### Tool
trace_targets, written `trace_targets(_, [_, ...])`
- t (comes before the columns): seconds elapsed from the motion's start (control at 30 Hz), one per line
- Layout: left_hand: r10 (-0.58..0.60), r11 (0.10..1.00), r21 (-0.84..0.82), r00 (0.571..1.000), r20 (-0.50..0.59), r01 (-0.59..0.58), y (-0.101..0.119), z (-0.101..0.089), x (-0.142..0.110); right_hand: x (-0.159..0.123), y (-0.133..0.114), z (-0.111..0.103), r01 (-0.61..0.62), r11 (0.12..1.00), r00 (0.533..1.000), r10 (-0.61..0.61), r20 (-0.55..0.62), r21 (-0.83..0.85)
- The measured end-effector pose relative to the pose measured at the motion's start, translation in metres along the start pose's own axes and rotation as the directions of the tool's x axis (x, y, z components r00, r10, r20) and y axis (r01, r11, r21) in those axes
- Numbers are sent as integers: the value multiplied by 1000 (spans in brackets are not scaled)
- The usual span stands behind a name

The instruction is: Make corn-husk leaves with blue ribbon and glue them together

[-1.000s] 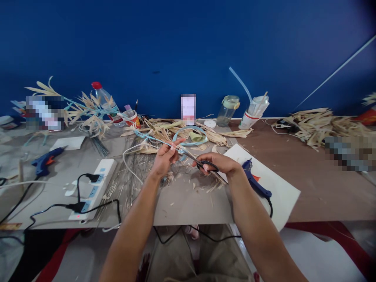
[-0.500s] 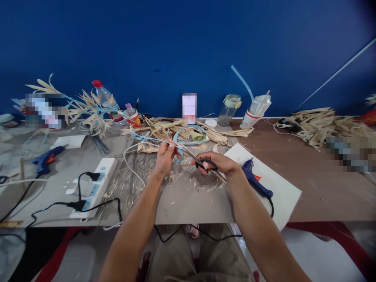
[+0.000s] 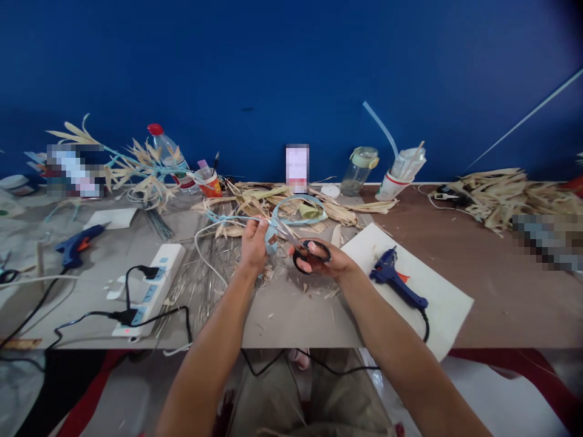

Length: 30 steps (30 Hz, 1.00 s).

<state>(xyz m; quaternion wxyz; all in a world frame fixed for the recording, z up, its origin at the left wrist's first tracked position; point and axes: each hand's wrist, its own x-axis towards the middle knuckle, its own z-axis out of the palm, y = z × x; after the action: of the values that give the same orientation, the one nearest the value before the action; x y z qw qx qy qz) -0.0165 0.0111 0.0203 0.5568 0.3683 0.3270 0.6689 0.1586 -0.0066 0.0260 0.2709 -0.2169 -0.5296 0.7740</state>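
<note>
My left hand [image 3: 253,245] is closed in a pinch on a thin pale blue wrapped stem [image 3: 228,218] that runs off to the left over the table. My right hand [image 3: 321,261] grips black-handled scissors [image 3: 306,250], with the blades pointing up-left and meeting the stem right beside my left fingertips. A loop of pale blue ribbon [image 3: 298,201] lies just behind both hands on a heap of dried straw leaves [image 3: 273,203]. Small straw cuttings are scattered on the grey board [image 3: 282,309] under my hands.
A blue glue gun [image 3: 395,280] rests on white paper [image 3: 437,303] to the right, another glue gun [image 3: 75,241] lies far left. A white power strip [image 3: 150,285] with black plugs is at left. Bottle [image 3: 166,152], jar [image 3: 358,170] and cups line the blue wall. More straw [image 3: 496,191] is piled at right.
Both hands have drawn closer together and slightly left. The scissors moved in along the stem toward my left fingers, which have curled from a loose hold into a tight pinch.
</note>
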Motion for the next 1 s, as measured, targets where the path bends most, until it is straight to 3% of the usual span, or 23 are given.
trace_targets(0.17, [6, 1000, -10, 1000, -21, -7, 2, -1, 1, 7, 8, 1, 31, 999, 999, -32, 15, 41])
trace_targets(0.53, [-40, 999, -38, 997, -66, 37, 9, 2, 0, 11, 13, 15, 59, 996, 996, -54, -72, 71])
trace_targets(1.0, [-12, 997, -78, 1000, -16, 11, 11, -1, 2, 12, 10, 29, 143, 989, 979, -136, -154, 36])
